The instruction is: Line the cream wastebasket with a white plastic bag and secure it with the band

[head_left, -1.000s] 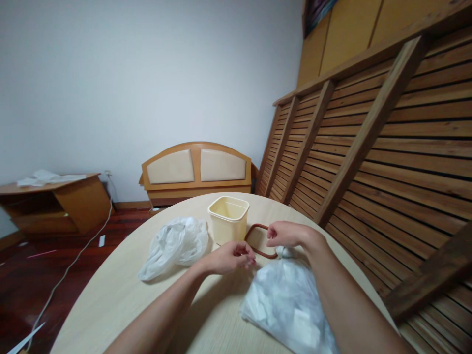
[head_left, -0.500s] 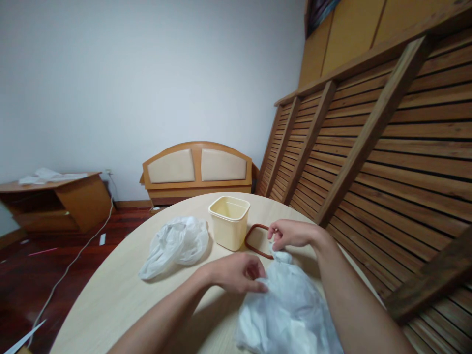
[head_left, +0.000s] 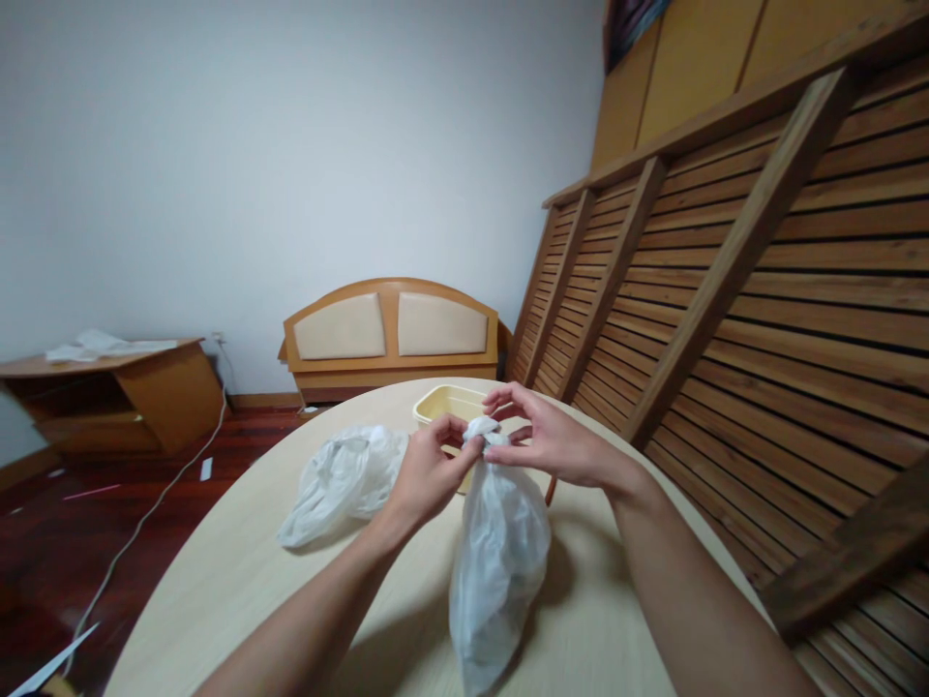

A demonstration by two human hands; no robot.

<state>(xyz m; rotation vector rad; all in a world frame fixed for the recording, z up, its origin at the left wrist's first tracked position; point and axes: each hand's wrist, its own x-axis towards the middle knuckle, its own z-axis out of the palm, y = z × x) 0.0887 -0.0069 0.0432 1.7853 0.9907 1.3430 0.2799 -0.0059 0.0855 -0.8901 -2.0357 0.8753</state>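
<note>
Head view: creased white bag [head_left: 500, 566] hangs upright on the near side of the tub [head_left: 448, 398]. Left hand [head_left: 434, 465] pinches its knot [head_left: 480, 427]; right hand [head_left: 555, 440] meets it, grip impossible to tell. Contents are indistinct; hands partly hide the tub. Versus one second ago, the bag is raised.
</note>
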